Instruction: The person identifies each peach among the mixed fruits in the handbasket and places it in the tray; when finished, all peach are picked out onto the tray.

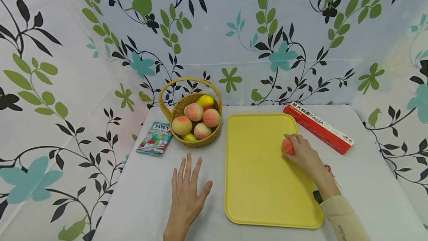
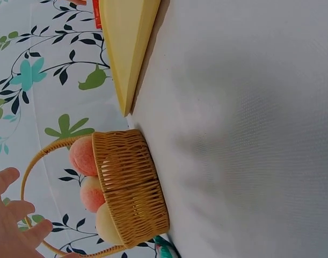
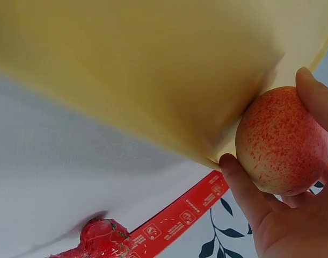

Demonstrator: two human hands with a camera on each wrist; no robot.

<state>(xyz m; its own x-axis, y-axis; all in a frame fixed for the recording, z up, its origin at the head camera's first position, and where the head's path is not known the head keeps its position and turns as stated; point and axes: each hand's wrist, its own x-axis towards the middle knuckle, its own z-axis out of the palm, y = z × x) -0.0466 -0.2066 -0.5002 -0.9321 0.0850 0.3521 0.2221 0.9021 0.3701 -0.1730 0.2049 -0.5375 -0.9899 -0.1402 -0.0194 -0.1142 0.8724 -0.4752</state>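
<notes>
My right hand [image 1: 303,155] grips a red-and-yellow peach [image 3: 282,141] between thumb and fingers, at the right part of a yellow tray [image 1: 257,174]. In the right wrist view the peach appears close to the tray surface; whether it touches cannot be told. My left hand [image 1: 188,192] is held over the white table left of the tray, fingers straight and spread, holding nothing. Beyond it stands a wicker basket [image 2: 130,185] with an arched handle, filled with several peaches [image 1: 194,112] and yellow fruit [image 1: 205,101].
A green candy bag [image 1: 155,139] marked FOX'S lies left of the basket. The red pasta box [image 1: 319,128] lies slanted beyond the tray's far right corner. A small red wrapped thing [image 3: 103,236] lies right of the tray, partly behind my right wrist in the head view.
</notes>
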